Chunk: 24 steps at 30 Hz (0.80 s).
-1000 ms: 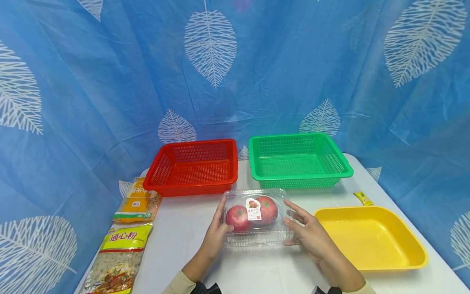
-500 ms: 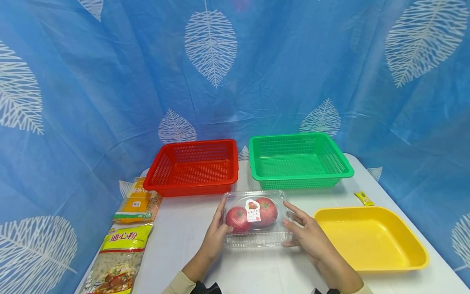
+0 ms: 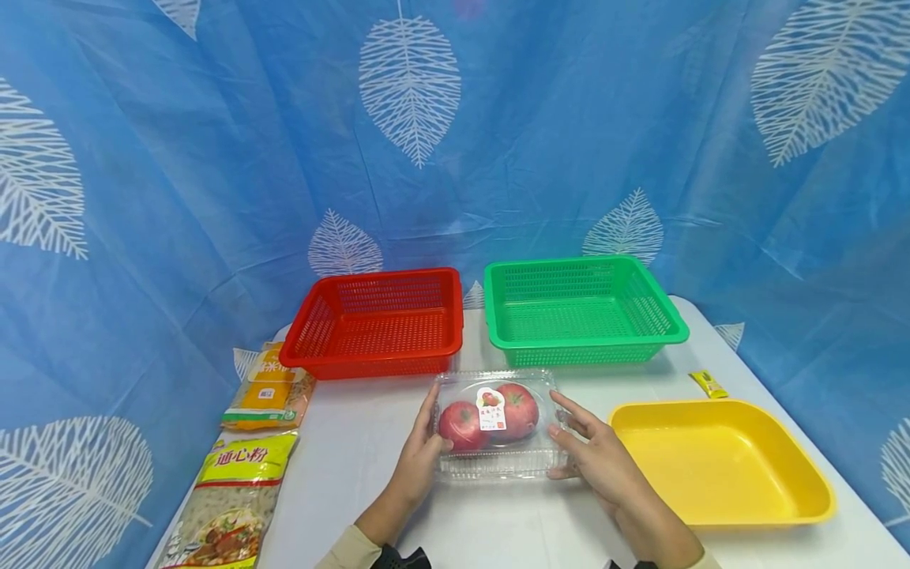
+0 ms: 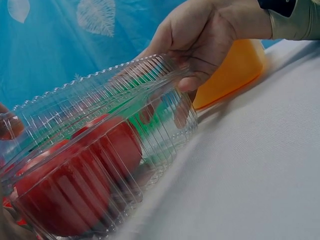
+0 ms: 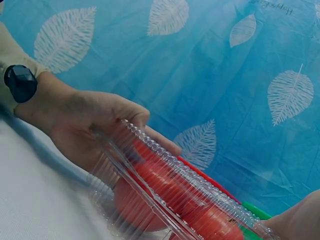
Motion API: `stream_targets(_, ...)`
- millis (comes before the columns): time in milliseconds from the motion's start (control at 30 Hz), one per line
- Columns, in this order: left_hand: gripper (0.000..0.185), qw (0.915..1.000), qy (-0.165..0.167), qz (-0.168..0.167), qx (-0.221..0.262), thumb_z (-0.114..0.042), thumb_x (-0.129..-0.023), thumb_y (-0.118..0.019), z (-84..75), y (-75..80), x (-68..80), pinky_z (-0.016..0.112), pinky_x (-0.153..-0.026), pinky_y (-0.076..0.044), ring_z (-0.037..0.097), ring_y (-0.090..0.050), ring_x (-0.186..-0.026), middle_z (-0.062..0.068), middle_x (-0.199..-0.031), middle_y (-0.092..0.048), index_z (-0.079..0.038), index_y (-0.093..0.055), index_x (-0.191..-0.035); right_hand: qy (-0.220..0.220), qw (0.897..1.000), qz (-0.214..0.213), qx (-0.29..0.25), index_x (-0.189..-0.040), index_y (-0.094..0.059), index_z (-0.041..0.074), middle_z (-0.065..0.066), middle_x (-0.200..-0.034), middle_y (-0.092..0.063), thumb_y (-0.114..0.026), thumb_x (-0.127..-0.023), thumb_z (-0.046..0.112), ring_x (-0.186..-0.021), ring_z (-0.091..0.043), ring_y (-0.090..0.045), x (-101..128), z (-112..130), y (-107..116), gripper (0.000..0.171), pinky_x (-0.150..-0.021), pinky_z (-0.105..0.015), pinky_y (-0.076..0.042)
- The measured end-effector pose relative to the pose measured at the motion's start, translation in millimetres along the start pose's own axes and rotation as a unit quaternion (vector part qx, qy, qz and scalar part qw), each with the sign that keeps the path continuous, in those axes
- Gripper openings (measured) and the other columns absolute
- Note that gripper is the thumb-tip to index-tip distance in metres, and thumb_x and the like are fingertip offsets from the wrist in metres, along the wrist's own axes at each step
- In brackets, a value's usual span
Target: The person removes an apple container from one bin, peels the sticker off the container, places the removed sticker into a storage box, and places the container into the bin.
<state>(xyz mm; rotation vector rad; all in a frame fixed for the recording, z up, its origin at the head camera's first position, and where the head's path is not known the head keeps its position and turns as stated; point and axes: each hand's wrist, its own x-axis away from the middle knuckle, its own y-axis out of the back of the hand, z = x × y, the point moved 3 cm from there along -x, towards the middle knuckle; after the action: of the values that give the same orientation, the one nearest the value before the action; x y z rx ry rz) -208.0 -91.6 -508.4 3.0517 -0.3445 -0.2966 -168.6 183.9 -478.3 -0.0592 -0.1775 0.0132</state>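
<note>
A clear plastic clamshell box (image 3: 498, 462) with two red apples (image 3: 517, 409) and a label sticker rests on the white table (image 3: 355, 442), in front of the baskets. My left hand (image 3: 419, 462) grips its left end, thumb on the lid and fingers along the side. My right hand (image 3: 597, 458) grips the right end the same way. The left wrist view shows the box (image 4: 125, 110) close up, with the right hand (image 4: 200, 45) pinching the lid's edge. In the right wrist view the left hand (image 5: 85, 125) is curled round the box (image 5: 165, 180).
A red basket (image 3: 377, 353) and a green basket (image 3: 590, 341) stand side by side behind the box. A yellow tray (image 3: 746, 518) lies at the right, with a small yellow sachet (image 3: 707, 384) behind it. Two food packets (image 3: 227, 506) (image 3: 268, 387) lie along the table's left edge.
</note>
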Motion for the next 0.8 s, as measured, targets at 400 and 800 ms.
stream_targets(400,0.094,1.0000,-0.006,0.007,-0.004,0.006,-0.083,-0.045,0.9,0.1,0.9,0.062,-0.123,-0.003,0.035,0.002,-0.159,0.009,-0.175,-0.008,-0.015,-0.016,-0.170,-0.003,1.000,-0.006,0.008,-0.161,-0.046,0.019,-0.031,-0.166,-0.021,-0.065,-0.105,0.009,-0.140,-0.051,-0.043,0.4,0.1,-0.7,0.061,-0.071,-0.049,-0.063)
stream_targets(800,0.094,0.9998,0.010,0.002,-0.015,0.003,-0.083,-0.047,2.0,0.8,1.5,0.067,-0.120,0.000,0.039,0.003,-0.158,0.010,-0.175,-0.009,-0.014,-0.017,-0.170,-0.002,1.000,-0.017,0.013,-0.161,-0.046,0.021,-0.033,-0.166,-0.018,-0.065,-0.105,0.011,-0.111,-0.044,-0.068,1.9,-0.8,-2.7,0.060,-0.069,-0.047,-0.063)
